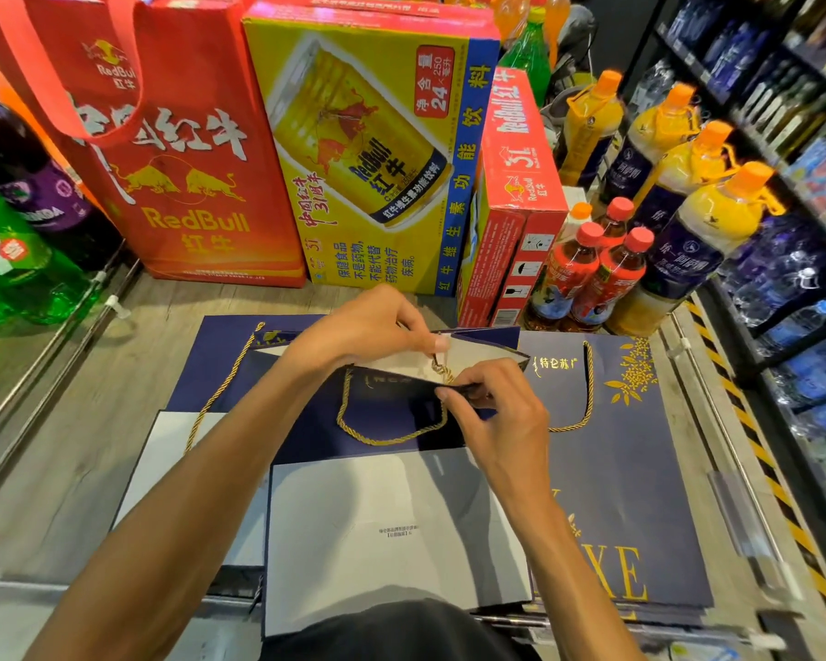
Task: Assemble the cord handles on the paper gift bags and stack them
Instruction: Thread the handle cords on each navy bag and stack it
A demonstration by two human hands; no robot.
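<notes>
A navy and white paper gift bag (392,522) lies flat in front of me, its mouth pulled open at the far end. My left hand (368,326) reaches over the mouth and pinches the end of a gold cord handle (387,438) at the bag's rim. My right hand (497,412) pinches the near navy rim of the bag beside the cord's knot. The cord's loop hangs down over the bag's navy band. Beneath, to the right, lies a navy bag with gold print (640,469) and its own gold cord; another bag (196,446) lies at the left.
The bags rest on a wooden shelf (91,422). Behind stand a red RedBull bag (163,159), a yellow RedBull carton (363,150), a red box (516,193) and several drink bottles (606,274). Green bottles (15,260) are at left, dark shelves of bottles at right.
</notes>
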